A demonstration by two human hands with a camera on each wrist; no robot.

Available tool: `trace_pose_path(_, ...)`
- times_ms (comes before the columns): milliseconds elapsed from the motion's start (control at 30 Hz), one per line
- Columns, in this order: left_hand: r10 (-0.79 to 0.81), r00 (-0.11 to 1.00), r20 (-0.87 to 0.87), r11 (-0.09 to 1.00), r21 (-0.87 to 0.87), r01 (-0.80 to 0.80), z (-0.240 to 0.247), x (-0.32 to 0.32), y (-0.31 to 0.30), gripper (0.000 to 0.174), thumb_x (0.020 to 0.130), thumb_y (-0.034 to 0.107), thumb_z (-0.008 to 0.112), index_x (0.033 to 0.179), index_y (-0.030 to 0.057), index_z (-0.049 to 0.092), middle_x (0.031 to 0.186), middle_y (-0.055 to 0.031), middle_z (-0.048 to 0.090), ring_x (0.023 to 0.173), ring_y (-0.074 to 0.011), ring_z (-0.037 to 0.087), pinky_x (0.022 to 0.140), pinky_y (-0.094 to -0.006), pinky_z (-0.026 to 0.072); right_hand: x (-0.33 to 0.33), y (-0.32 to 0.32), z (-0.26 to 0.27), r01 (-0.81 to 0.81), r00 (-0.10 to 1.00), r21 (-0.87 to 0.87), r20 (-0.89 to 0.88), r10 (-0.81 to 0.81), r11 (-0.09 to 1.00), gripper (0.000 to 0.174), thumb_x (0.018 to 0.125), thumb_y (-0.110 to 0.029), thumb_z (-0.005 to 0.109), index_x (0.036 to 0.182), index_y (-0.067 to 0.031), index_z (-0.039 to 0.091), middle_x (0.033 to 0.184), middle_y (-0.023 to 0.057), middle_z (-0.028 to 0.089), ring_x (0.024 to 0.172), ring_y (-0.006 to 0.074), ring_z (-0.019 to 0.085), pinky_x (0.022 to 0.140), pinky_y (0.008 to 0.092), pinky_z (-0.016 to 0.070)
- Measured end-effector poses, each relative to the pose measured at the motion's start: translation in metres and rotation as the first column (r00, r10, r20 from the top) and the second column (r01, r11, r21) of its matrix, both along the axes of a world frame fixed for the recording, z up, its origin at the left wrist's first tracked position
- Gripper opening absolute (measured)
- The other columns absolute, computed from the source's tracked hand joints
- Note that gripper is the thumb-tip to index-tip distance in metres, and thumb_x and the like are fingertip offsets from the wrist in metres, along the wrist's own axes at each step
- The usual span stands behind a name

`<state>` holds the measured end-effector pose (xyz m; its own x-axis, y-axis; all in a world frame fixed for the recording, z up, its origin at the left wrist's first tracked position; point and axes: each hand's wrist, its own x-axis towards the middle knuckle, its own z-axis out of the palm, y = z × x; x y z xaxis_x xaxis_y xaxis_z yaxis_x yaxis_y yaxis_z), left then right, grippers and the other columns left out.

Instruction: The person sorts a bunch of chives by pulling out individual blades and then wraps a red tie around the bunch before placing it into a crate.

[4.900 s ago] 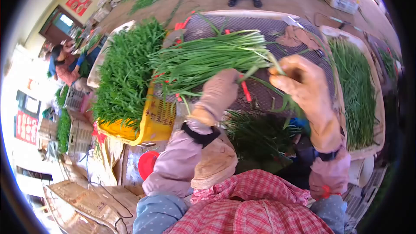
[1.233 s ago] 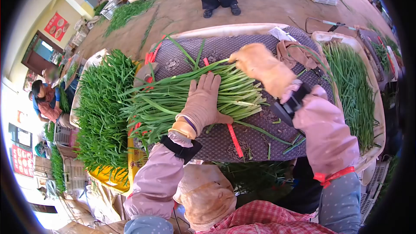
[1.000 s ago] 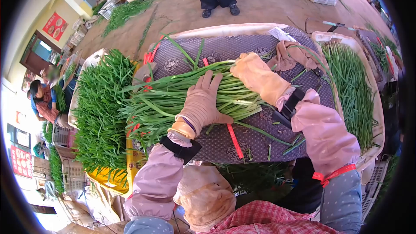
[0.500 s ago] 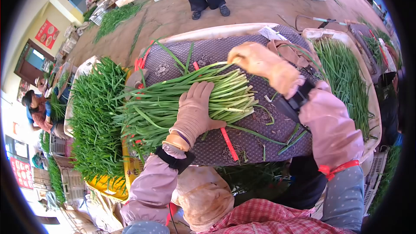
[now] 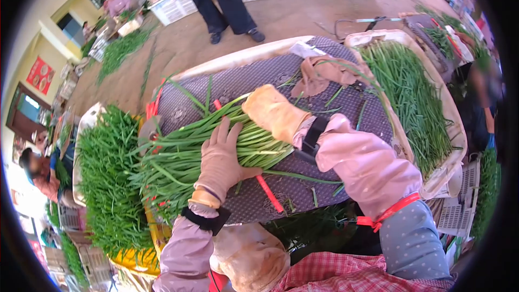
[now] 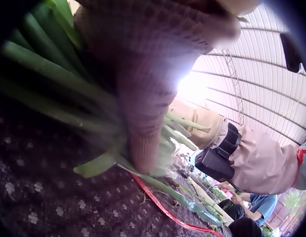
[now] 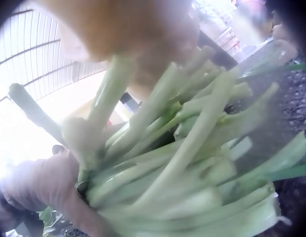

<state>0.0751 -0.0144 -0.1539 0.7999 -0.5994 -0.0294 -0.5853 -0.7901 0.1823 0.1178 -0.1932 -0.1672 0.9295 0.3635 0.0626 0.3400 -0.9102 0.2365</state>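
A loose bundle of garlic chives [image 5: 184, 151] lies across a patterned purple-grey cloth [image 5: 254, 192], its pale stem ends toward the right. My gloved left hand [image 5: 219, 162] rests on the bundle with fingers spread; the thumb points right, beside a red strip [image 5: 269, 193]. In the left wrist view the gloved thumb [image 6: 143, 143] reaches down next to the stems. My right hand [image 5: 273, 109], in a yellowish glove, is over the stem end at the far side. In the right wrist view a chive stem [image 7: 113, 89] runs up into this glove [image 7: 123, 29]; the fingertips are hidden.
A yellow crate [image 5: 157, 232] heaped with greens [image 5: 113, 178] stands at the left. At the right is a pale tray [image 5: 400, 135] of chives. A brown cloth [image 5: 324, 73] lies at the far right of the work surface. A person stands beyond in dark trousers [image 5: 224, 0].
Earlier my right hand held a stem up at the right and my left worked nearer. Now my left presses the bundle, and my right has come down on its stems. The head view has turned right.
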Motion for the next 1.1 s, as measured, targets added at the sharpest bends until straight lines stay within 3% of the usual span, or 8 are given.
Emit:
trace_pose_path(267, -0.027, 1.000, 0.007, 0.999, 0.022, 0.027, 0.004, 0.001, 0.001, 0.111, 0.048, 0.048, 0.086, 0.141, 0.0107, 0.037, 0.149, -0.0171, 0.029, 0.134, -0.0308, 0.034, 0.107, -0.0454, 0.0313, -0.020, 0.004, 0.032, -0.182, 0.983, -0.226, -0.077, 0.169, 0.957, 0.007, 0.066, -0.015, 0.068, 0.071, -0.0149, 0.071, 0.074, -0.0004, 0.070, 0.074, 0.0184, 0.069, 0.063, 0.0302, 0.0506)
trace_pose_path(433, -0.141, 0.988, 0.059, 0.967, -0.204, 0.151, -0.007, 0.001, -0.007, 0.105, 0.043, 0.042, 0.089, 0.132, 0.0065, 0.045, 0.141, -0.0220, 0.040, 0.128, -0.0360, 0.041, 0.103, -0.0455, 0.0364, -0.018, -0.001, 0.007, -0.006, 0.998, 0.010, 0.068, 0.005, 1.000, 0.002, 0.063, -0.013, 0.068, 0.064, -0.0118, 0.069, 0.064, 0.0057, 0.066, 0.062, 0.0212, 0.065, 0.054, 0.0350, 0.0489)
trace_pose_path(533, -0.094, 0.992, 0.081, 0.979, -0.171, 0.107, -0.007, 0.000, 0.005, 0.108, 0.039, 0.039, 0.091, 0.131, 0.0050, 0.045, 0.141, -0.0240, 0.039, 0.128, -0.0375, 0.040, 0.104, -0.0458, 0.0361, -0.005, 0.013, -0.022, 0.050, 0.985, -0.109, 0.169, -0.031, 0.993, 0.017, 0.068, -0.022, 0.067, 0.080, -0.0128, 0.074, 0.076, 0.0049, 0.070, 0.076, 0.0236, 0.066, 0.073, 0.0460, 0.0487)
trace_pose_path(600, -0.105, 0.991, 0.084, 0.978, -0.169, 0.118, -0.007, 0.000, 0.005, 0.108, 0.040, 0.039, 0.090, 0.131, 0.0042, 0.044, 0.141, -0.0247, 0.040, 0.128, -0.0379, 0.041, 0.104, -0.0450, 0.0364, -0.011, 0.018, 0.013, -0.041, 0.987, -0.204, -0.159, 0.008, 0.978, 0.029, 0.074, -0.027, 0.064, 0.095, -0.0103, 0.075, 0.098, 0.0086, 0.070, 0.099, 0.0310, 0.063, 0.085, 0.0480, 0.0460)
trace_pose_path(700, -0.095, 0.992, 0.081, 0.985, -0.135, 0.106, -0.009, 0.002, 0.004, 0.109, 0.040, 0.038, 0.090, 0.132, 0.0037, 0.042, 0.140, -0.0248, 0.040, 0.127, -0.0385, 0.041, 0.105, -0.0442, 0.0365, 0.000, 0.020, -0.035, 0.047, 0.976, -0.338, 0.215, 0.029, 0.940, 0.035, 0.077, -0.033, 0.063, 0.104, -0.0118, 0.072, 0.100, 0.0103, 0.069, 0.099, 0.0295, 0.061, 0.084, 0.0547, 0.0442)
trace_pose_path(767, -0.083, 0.995, 0.048, 0.990, -0.112, 0.088, -0.008, 0.002, 0.004, 0.110, 0.040, 0.039, 0.090, 0.133, 0.0042, 0.042, 0.141, -0.0234, 0.040, 0.128, -0.0384, 0.041, 0.105, -0.0443, 0.0354, -0.004, 0.015, -0.018, 0.099, 0.995, -0.116, 0.016, -0.098, 0.988, 0.030, 0.076, -0.026, 0.066, 0.100, -0.0105, 0.074, 0.103, 0.0118, 0.069, 0.102, 0.0310, 0.062, 0.089, 0.0495, 0.0451)
trace_pose_path(933, -0.096, 0.994, 0.061, 0.985, -0.140, 0.104, -0.011, 0.003, 0.006, 0.109, 0.041, 0.040, 0.090, 0.133, 0.0045, 0.042, 0.140, -0.0223, 0.041, 0.128, -0.0374, 0.040, 0.106, -0.0430, 0.0351, -0.003, 0.011, -0.004, 0.091, 0.960, -0.048, -0.260, -0.101, 0.995, 0.033, 0.072, -0.024, 0.068, 0.100, -0.0082, 0.073, 0.103, 0.0128, 0.070, 0.097, 0.0304, 0.065, 0.086, 0.0508, 0.0469)
trace_pose_path(1100, -0.071, 0.996, 0.049, 0.991, -0.113, 0.077, -0.008, 0.004, 0.003, 0.110, 0.040, 0.041, 0.090, 0.133, 0.0055, 0.042, 0.140, -0.0203, 0.042, 0.129, -0.0349, 0.039, 0.106, -0.0413, 0.0352, 0.005, 0.015, -0.049, 0.073, 0.987, -0.178, 0.154, -0.046, 0.981, 0.033, 0.077, -0.022, 0.058, 0.095, 0.0020, 0.071, 0.099, 0.0232, 0.066, 0.094, 0.0317, 0.062, 0.088, 0.0468, 0.0459)
